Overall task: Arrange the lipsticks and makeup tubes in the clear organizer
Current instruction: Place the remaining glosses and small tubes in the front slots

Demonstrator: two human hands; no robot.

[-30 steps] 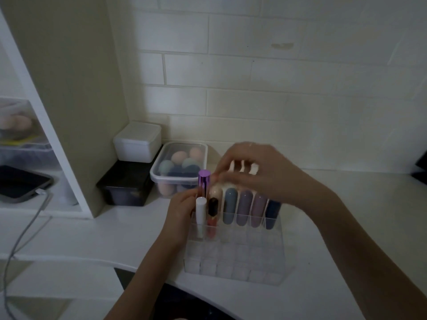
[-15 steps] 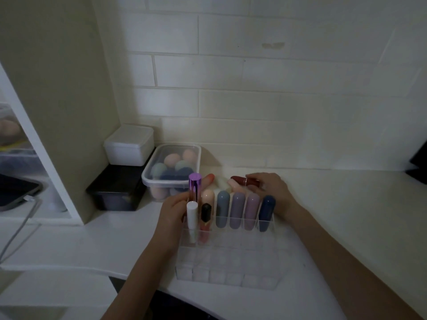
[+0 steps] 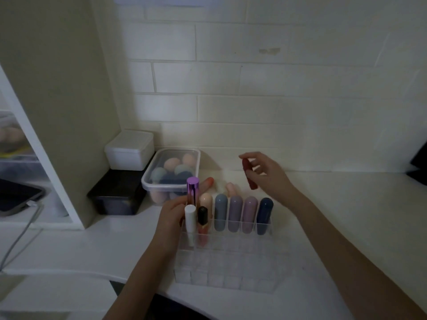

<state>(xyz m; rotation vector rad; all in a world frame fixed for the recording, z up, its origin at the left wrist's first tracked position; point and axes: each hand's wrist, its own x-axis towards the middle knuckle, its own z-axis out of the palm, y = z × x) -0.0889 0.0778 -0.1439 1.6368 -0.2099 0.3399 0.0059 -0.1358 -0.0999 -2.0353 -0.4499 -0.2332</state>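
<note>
Lifted off the counter since half a second ago, the red tube (image 3: 249,173) now hangs above the back row, pinched in the right hand (image 3: 269,175).

Left hand (image 3: 171,217) has fingers curled against the clear organizer (image 3: 231,273) by the purple-capped tube (image 3: 193,192); keep bracing there. Next, I'd turn the red tube upright and lower it into a free cell, clear of the blue tube (image 3: 264,215). Two tubes lie behind.
</note>
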